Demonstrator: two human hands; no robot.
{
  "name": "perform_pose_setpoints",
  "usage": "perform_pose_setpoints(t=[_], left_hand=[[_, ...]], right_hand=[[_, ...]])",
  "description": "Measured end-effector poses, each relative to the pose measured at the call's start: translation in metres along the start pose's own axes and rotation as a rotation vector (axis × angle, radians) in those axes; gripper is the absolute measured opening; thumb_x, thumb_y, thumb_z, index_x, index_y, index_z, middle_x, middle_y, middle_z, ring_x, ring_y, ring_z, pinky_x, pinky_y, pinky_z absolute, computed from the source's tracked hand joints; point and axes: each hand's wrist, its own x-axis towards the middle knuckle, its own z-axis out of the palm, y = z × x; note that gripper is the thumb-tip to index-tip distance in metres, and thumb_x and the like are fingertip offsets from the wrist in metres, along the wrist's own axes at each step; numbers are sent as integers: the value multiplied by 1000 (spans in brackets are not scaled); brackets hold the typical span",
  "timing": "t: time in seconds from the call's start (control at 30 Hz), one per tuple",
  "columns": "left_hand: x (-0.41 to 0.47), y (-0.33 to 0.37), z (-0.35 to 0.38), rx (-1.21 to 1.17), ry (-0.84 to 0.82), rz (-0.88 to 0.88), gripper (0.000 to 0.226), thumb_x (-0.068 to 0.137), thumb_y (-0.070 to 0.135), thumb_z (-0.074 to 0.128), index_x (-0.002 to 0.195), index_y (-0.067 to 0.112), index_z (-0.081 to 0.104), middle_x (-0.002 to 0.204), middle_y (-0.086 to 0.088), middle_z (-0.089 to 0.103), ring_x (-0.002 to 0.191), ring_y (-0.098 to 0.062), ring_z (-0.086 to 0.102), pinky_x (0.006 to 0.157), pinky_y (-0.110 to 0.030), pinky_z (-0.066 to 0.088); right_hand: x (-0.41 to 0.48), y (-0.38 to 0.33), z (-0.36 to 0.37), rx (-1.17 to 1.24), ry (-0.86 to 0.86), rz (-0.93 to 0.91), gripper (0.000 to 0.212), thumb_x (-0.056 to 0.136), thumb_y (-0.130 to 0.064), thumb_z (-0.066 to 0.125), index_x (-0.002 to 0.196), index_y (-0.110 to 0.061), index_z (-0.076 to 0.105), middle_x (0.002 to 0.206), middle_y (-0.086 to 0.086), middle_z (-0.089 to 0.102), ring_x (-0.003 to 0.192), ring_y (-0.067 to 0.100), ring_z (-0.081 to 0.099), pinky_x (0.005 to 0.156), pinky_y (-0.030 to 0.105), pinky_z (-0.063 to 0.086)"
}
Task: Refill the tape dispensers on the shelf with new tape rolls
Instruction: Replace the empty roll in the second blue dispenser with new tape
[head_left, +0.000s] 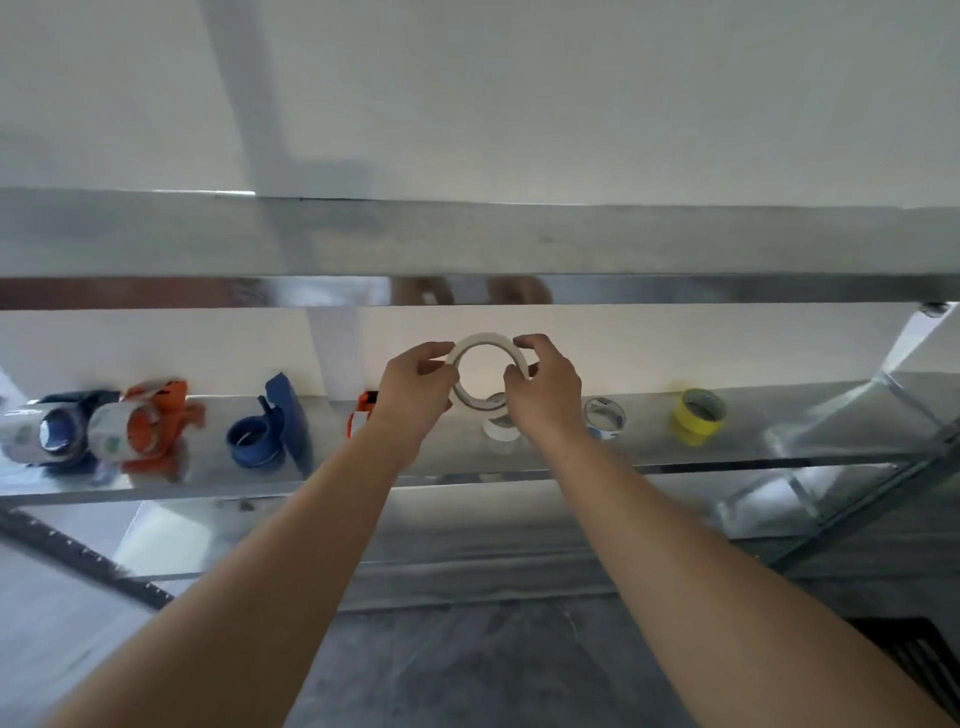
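I hold a thin white tape roll (480, 344) upright above the metal shelf (519, 462). My left hand (415, 389) pinches its left rim and my right hand (545, 389) grips its right rim. On the shelf stand a dark blue dispenser (44, 431) and an orange dispenser (150, 426), each loaded with clear tape. A blue dispenser (270, 426) stands right of them. Another orange dispenser (363, 410) is mostly hidden behind my left wrist. A white roll (498, 428) lies under my hands.
A clear tape roll (605, 418) and a yellow tape roll (696, 415) sit on the shelf to the right. An upper metal shelf (519, 244) runs across just above my hands. A slanted metal brace (857, 415) stands at the right end.
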Motion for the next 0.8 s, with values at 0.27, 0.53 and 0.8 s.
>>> perform_pose_setpoints(t=[0.27,0.53,0.8], left_hand=[[-10,-2,-35,-27,112,-54,27,106,11,61,125,27,70,116,-4,72,107,-31,70,85,-43,67],[-28,-12,-67,69,325,-31,42,101,19,69,142,19,63,133,2,69,115,-25,71,103,-47,61],[-44,-35,-114,140,395,9,41,96,9,76,135,16,71,108,6,72,97,-12,72,100,-38,61]], right_hand=[[-7,-21,30,26,-110,-68,41,102,-20,59,138,-38,58,136,2,62,115,28,63,91,50,61],[-18,-43,53,47,-226,-151,36,104,-18,59,139,-24,60,139,0,62,126,23,58,106,35,50],[-45,-70,79,86,-330,-185,31,105,-16,56,136,-19,62,135,1,64,119,24,63,102,35,55]])
